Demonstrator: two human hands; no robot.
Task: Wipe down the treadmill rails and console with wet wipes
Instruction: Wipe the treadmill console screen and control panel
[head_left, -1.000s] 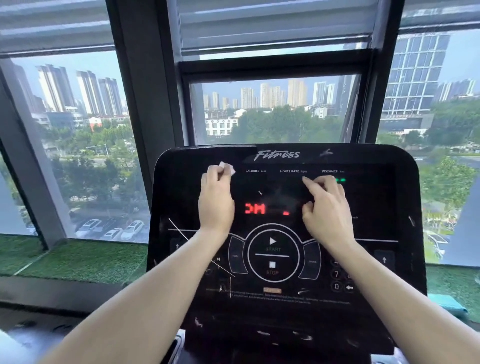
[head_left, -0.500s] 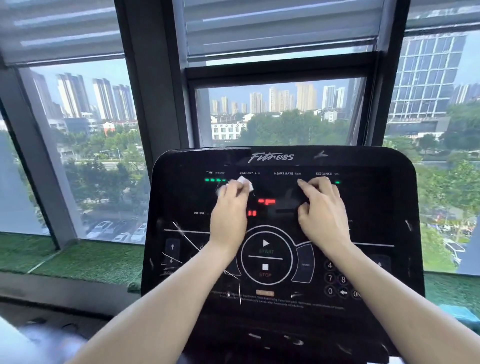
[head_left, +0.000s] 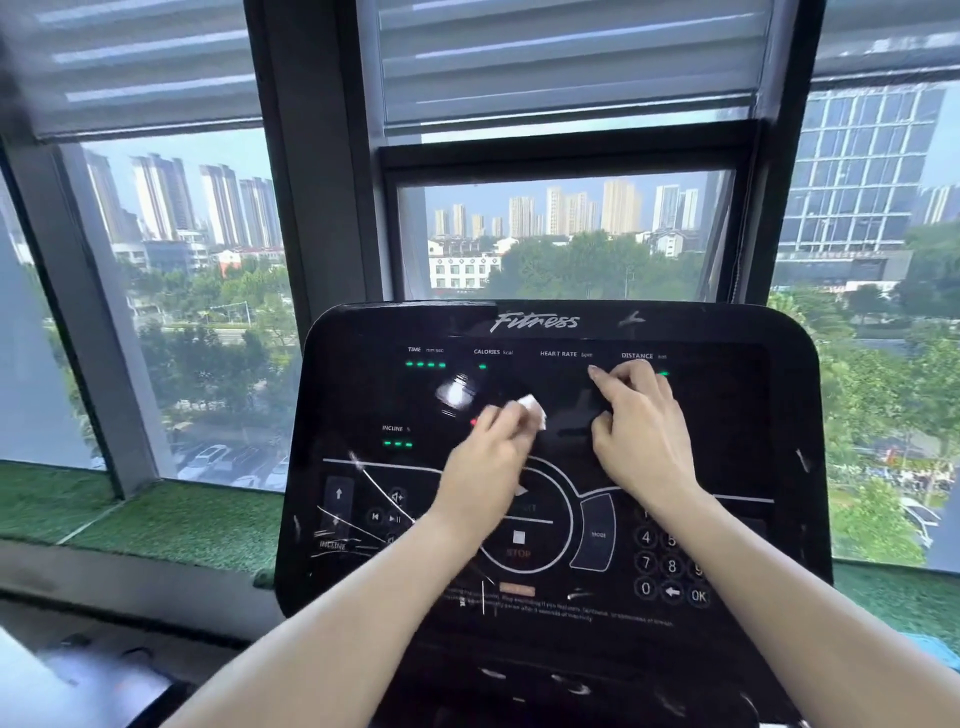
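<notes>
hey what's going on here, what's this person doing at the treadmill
A person is wiping the treadmill console with a wet wipe. The left hand holds the small white wipe against the dark display area near the middle of the panel. The right hand rests on the panel beside it, fingers spread just under the heart rate and distance labels. The display lights are on. The rails are not in view, so only the console is being cleaned right now.
</notes>
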